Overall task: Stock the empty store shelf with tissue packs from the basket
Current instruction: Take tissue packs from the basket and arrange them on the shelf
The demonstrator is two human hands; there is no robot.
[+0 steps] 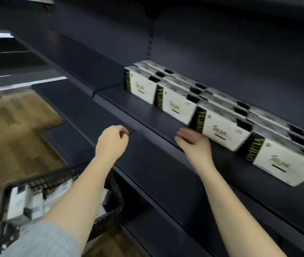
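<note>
The shelf (147, 115) carries rows of tissue packs (177, 104) standing upright toward the back wall, extending to the right. The right hand (193, 141) rests against the lower left corner of one front pack (221, 130), fingers loosely curled; whether it grips the pack cannot be told. The left hand (112, 141) hovers over the shelf edge, fingers curled, holding nothing. The basket (60, 179) below left holds more packs. Recommended: square the front pack flush with its neighbours, label outward, before reaching into the basket
</note>
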